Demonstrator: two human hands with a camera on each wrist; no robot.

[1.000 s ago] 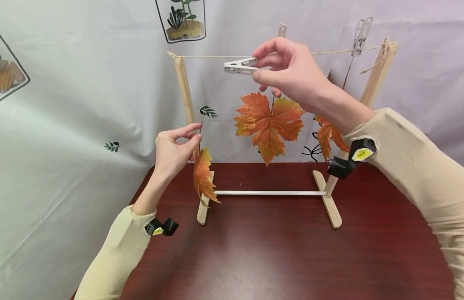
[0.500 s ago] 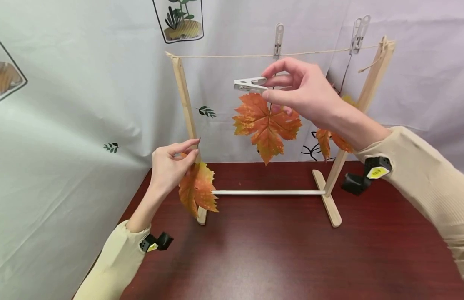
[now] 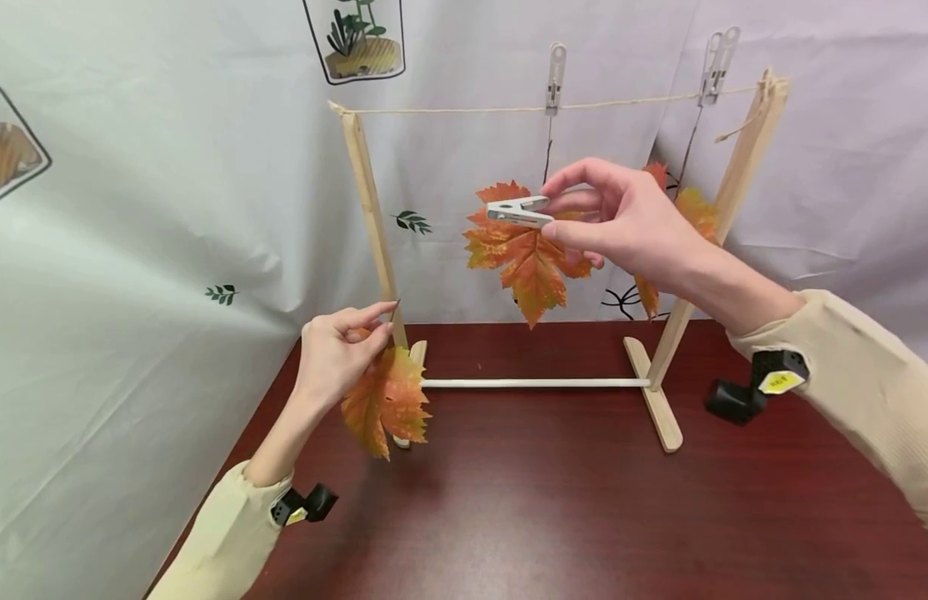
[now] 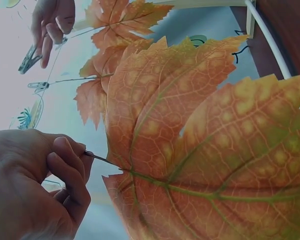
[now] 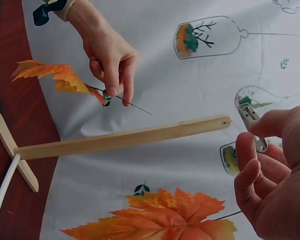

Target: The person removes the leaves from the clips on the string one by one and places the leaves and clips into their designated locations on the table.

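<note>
My left hand pinches the thin stem of an orange-yellow artificial maple leaf, which hangs below the fingers beside the left post. In the left wrist view that leaf fills much of the picture, its stem running to the fingertips. My right hand holds a pale clothespin by its handle ends between thumb and fingers, its tip pointing left. Behind the clothespin a second maple leaf hangs by its stem from another clothespin on the string.
A wooden frame with a left post, a right post and a white bottom rod stands on the dark red table. A third leaf hangs at the right under clothespins. A printed white cloth forms the backdrop.
Both hands have come down from near the string. The left hand's leaf has sunk lower and turned its face more to the camera; the right hand has also shifted right with its clothespin.
</note>
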